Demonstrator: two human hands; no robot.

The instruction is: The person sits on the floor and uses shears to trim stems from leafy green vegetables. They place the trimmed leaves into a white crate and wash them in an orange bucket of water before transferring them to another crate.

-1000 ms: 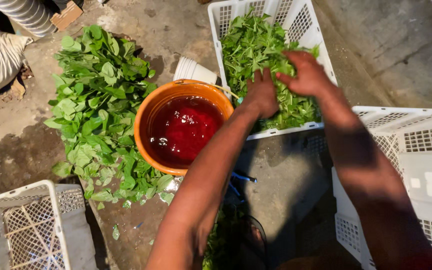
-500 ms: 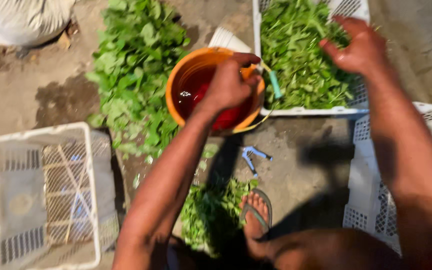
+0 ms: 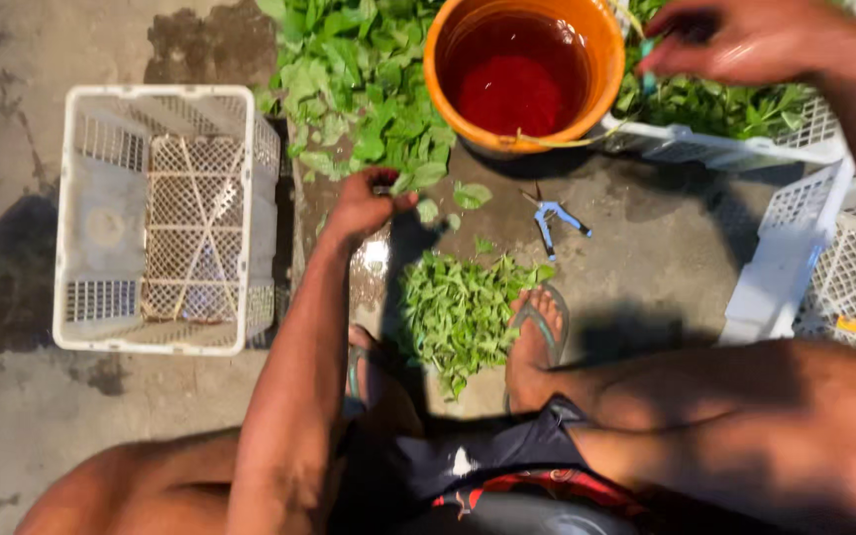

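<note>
Head view, looking straight down at a squatting person on a wet concrete floor (image 3: 666, 258). Nearest: bare knees and a foot in a grey sandal (image 3: 539, 332). Between the feet lies a small heap of cut green sprigs (image 3: 458, 307), leaves small and matte. Just beyond it, blue-handled snips (image 3: 553, 216) lie on the floor, blades open. Left hand (image 3: 364, 203) is pinched nearly closed on a few leaves at the near edge of the large loose pile of broad greens (image 3: 359, 89). Beside it on the left, a white plastic lattice crate (image 3: 156, 218) stands empty, its mesh bottom showing. Farther off, an orange plastic bucket (image 3: 512, 74), round, holds dark red liquid. Right hand (image 3: 745, 40), blurred, fingers curled over a second white crate of greens (image 3: 715, 109); whether it grips anything I cannot tell. More white crates (image 3: 824, 267) at the right edge.
</note>
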